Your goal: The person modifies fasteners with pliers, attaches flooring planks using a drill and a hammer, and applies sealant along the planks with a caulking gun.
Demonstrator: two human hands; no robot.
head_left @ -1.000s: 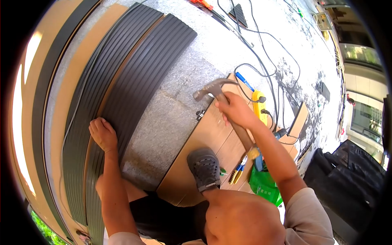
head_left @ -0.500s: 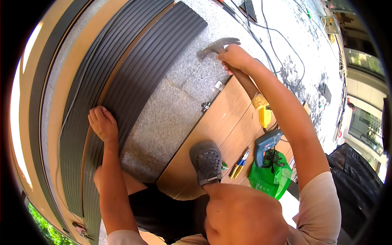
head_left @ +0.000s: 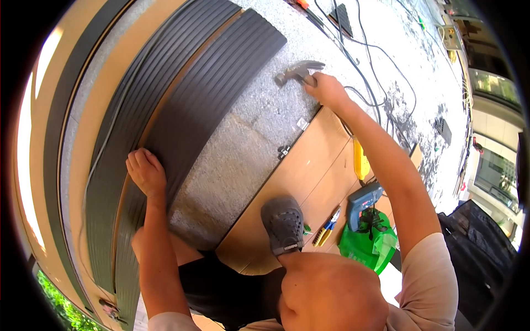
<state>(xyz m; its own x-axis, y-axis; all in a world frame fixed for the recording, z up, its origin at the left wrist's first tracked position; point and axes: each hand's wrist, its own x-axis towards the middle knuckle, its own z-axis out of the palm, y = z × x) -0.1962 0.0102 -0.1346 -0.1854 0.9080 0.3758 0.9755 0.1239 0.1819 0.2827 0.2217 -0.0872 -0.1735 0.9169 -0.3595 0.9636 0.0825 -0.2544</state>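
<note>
My right hand (head_left: 327, 91) is wrapped round the handle of a claw hammer (head_left: 298, 71), whose head is over the grey concrete near the far corner of the wooden decking (head_left: 298, 165). My left hand (head_left: 147, 172) rests on the dark ribbed boards (head_left: 193, 94) at the left, with its fingers curled near the brown seam between them; what they hold, if anything, is hidden. Small metal clips (head_left: 283, 151) sit at the decking's left edge. A grey clog (head_left: 282, 223) on my foot stands on the decking.
Right of the foot lie pliers (head_left: 327, 226), a blue power drill (head_left: 362, 204) and a green bag (head_left: 364, 243). A yellow power strip (head_left: 361, 161) is beyond them, partly behind my right arm. Black cables (head_left: 359, 60) cross the far ground. A black bag (head_left: 477, 243) stands at the right.
My right hand has carried the hammer up and away, beyond the decking's far corner, then slightly down and right. My left hand stays on the boards. The view has shifted a little.
</note>
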